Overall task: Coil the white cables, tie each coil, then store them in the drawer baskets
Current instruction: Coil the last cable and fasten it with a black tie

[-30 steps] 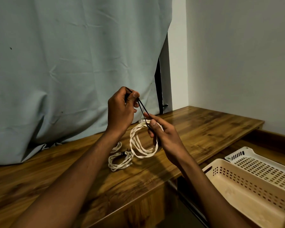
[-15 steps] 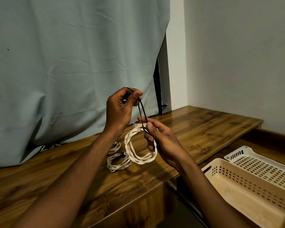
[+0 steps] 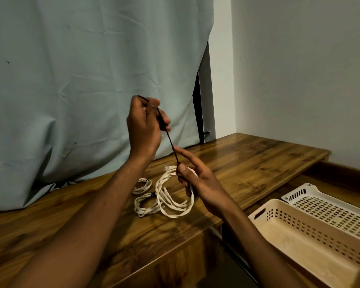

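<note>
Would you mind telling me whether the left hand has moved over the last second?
Yes. The left hand, gripping the black tie, has risen away from the wooden tabletop.

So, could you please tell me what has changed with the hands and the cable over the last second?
The left hand has lifted and drawn the black tie out longer and tighter above the coil. The right hand has extended its forefinger along the tie while still pinching the coil. Both grips held. The two tied coils on the desk and the baskets stayed put.
</note>
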